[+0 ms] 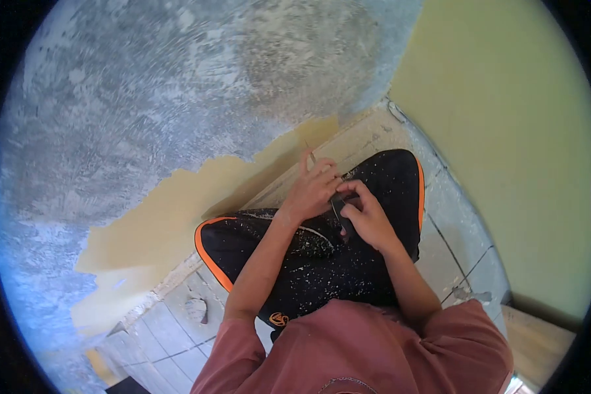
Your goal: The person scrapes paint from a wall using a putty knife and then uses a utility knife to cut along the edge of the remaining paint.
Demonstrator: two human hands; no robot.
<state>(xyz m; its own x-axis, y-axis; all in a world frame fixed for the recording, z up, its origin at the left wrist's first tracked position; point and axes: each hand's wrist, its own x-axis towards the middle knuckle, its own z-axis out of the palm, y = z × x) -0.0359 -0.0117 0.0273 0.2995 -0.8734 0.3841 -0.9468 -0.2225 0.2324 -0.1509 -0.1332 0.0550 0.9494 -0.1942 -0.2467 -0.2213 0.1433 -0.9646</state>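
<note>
I sit with my legs crossed, in black trousers (328,269) dusted with pale flakes. Over my lap, my left hand (314,190) holds a thin pale stick (312,157), like a cigarette, between its fingers. The fingertips of that hand meet those of my right hand. My right hand (369,220) is curled round a small dark flat object (339,209); its kind is not clear, as the fingers cover part of it.
A wall (157,98) ahead and to the left shows grey, bare plaster above a ragged strip of yellow paint (131,243). Another yellow-green wall (505,131) stands on the right. Pale floor tiles (167,328) carry dust and a loose chunk (196,309) at the left.
</note>
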